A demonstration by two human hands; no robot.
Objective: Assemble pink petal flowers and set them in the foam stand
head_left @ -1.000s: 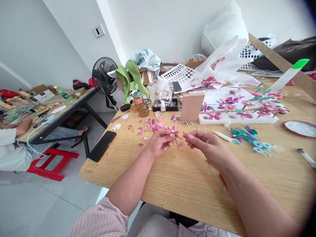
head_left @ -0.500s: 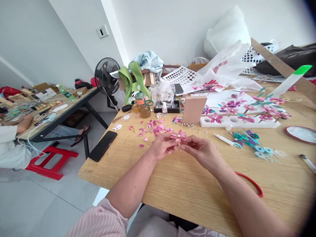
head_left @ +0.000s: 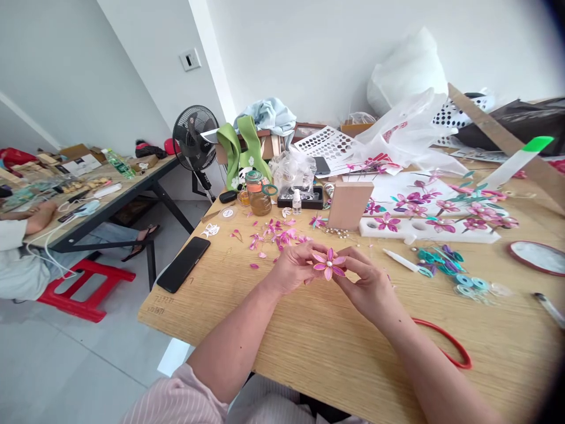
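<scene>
A pink flower (head_left: pixel 329 264) with a white pearl centre faces up toward the camera, held between both hands above the wooden table. My left hand (head_left: pixel 292 268) pinches it from the left, and my right hand (head_left: pixel 362 281) grips it from the right; the fingertips behind the petals are partly hidden. Loose pink petals (head_left: pixel 282 234) lie on the table just beyond my left hand. Small pearls (head_left: pixel 338 232) are scattered at the foot of an upright wooden block (head_left: pixel 349 206). Finished-looking pink flowers (head_left: pixel 415 207) stand in a white foam strip (head_left: pixel 397 233) to the right.
A black phone (head_left: pixel 183 265) lies near the table's left edge. Behind are a jar (head_left: pixel 258 197) and a small bottle (head_left: pixel 296 202). At right are a white pen (head_left: pixel 401 260), ribbon spools (head_left: pixel 463 280) and a red ring (head_left: pixel 463 357). A person's arm (head_left: pixel 40 218) rests on another table.
The flower has tilted so its face now turns to the camera, and it sits slightly lower and to the right. Both hands have shifted with it. The camera view has moved slightly.
</scene>
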